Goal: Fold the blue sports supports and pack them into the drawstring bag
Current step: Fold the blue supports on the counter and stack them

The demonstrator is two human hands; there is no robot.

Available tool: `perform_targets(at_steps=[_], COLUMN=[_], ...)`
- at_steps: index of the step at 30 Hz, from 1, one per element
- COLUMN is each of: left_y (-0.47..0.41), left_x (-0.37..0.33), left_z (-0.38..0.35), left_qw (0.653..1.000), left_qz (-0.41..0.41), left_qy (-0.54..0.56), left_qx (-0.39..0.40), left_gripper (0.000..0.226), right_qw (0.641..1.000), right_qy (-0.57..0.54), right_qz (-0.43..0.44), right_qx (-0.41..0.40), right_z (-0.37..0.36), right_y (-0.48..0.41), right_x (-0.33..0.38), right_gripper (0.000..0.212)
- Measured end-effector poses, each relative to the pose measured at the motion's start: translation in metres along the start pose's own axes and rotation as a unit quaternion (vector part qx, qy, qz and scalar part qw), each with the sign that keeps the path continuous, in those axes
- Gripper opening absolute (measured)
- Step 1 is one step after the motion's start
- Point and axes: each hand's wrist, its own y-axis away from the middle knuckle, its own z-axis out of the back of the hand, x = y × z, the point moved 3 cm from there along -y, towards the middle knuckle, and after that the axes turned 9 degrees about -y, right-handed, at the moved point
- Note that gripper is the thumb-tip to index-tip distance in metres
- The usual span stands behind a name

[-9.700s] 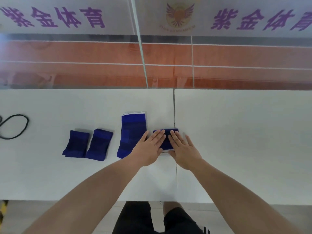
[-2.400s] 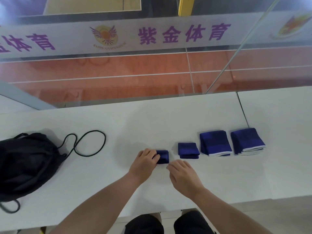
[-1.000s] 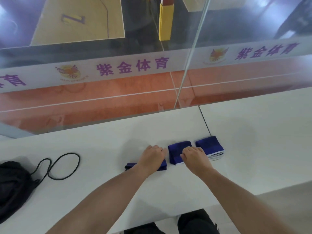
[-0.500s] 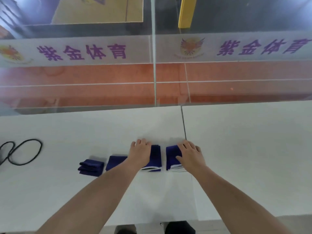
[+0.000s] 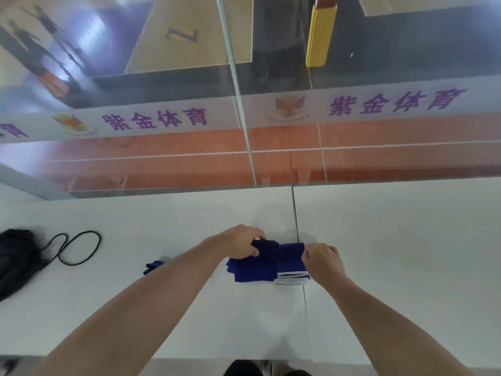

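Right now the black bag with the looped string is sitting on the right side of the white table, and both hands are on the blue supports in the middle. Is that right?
Not quite. The head view shows the black bag on the left side of the white table, not the right. The rest holds: the left hand and right hand are both on the blue supports in the middle.

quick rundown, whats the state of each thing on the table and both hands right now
left hand: closed on a folded blue support, setting it on the pile
right hand: fingers bent, steadying the pile's right side
pile of folded supports: gathered together on the table, white edges showing at the near side
small folded support: lying apart to the left, partly hidden by the left forearm
drawstring bag: slumped at the left edge, cord looped loose beside it, nothing visibly packed
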Motion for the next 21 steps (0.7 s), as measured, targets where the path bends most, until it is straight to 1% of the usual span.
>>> perform_targets(at_steps=[3,4,6,9,11,13,16,17,19,21], left_y=[-0.011,-0.018,-0.038,-0.073,-0.092,-0.104,-0.115,-0.117,-0.118,-0.116], left_x=[-0.024,-0.033,-0.048,-0.058,-0.057,-0.053,-0.042,-0.039,-0.035,-0.033], left_z=[0.008,0.006,-0.004,-0.027,-0.04,-0.051,-0.061,-0.063,-0.066,-0.067], left_qw=[0.999,0.998,0.996,0.995,0.995,0.997,1.0,1.0,1.0,1.0], left_qz=[-0.023,-0.029,-0.037,-0.033,-0.018,-0.008,0.018,0.026,0.019,0.016], left_qy=[0.047,0.058,0.078,0.094,0.097,0.082,0.001,-0.003,0.008,0.014], left_qx=[0.012,0.018,0.025,0.029,0.023,0.012,-0.007,-0.01,-0.013,-0.017], left_gripper=[0.033,0.034,0.033,0.033,0.034,0.039,0.053,0.054,0.052,0.046], right_qw=[0.998,0.997,0.993,0.986,0.986,0.985,0.98,0.979,0.98,0.976], right_qy=[-0.049,-0.056,-0.083,-0.113,-0.109,-0.106,-0.129,-0.132,-0.133,-0.145], right_qz=[-0.04,-0.056,-0.088,-0.124,-0.129,-0.138,-0.154,-0.155,-0.149,-0.163], right_qx=[0.012,0.022,0.011,-0.004,-0.005,-0.005,-0.004,-0.004,-0.006,0.004], right_z=[0.009,0.009,0.009,0.003,-0.003,-0.007,-0.014,-0.016,-0.017,-0.017], right_y=[0.007,0.01,0.017,0.028,0.035,0.041,0.046,0.046,0.045,0.041], right_x=[-0.007,-0.011,-0.024,-0.047,-0.059,-0.066,-0.069,-0.067,-0.061,-0.052], right_gripper=[0.027,0.026,0.021,0.015,0.015,0.016,0.02,0.021,0.023,0.025])
